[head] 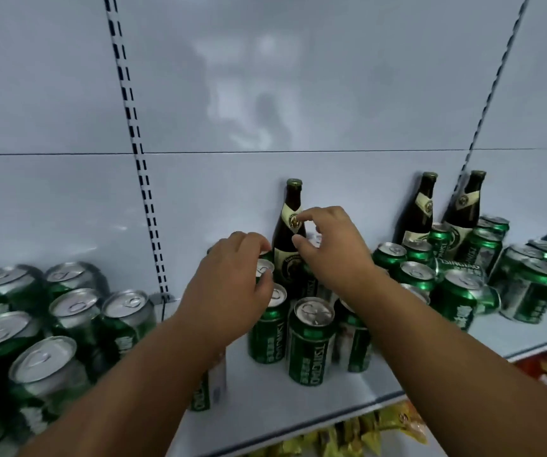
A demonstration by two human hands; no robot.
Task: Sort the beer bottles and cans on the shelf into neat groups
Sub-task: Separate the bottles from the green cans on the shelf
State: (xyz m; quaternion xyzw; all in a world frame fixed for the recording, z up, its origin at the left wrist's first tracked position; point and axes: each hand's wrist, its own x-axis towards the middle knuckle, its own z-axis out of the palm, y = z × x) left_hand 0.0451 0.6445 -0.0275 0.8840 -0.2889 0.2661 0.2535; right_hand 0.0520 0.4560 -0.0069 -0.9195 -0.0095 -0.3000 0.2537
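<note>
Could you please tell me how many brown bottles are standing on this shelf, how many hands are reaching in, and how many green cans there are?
Brown bottles: 3
Hands: 2
Green cans: no sure count, several are hidden behind the arms or cut off at the edge
Total counted: 5

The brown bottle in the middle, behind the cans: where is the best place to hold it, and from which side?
Probably the slim neck of the brown bottle, from above: it stands upright against the back wall, and green cans ring its body in front.
</note>
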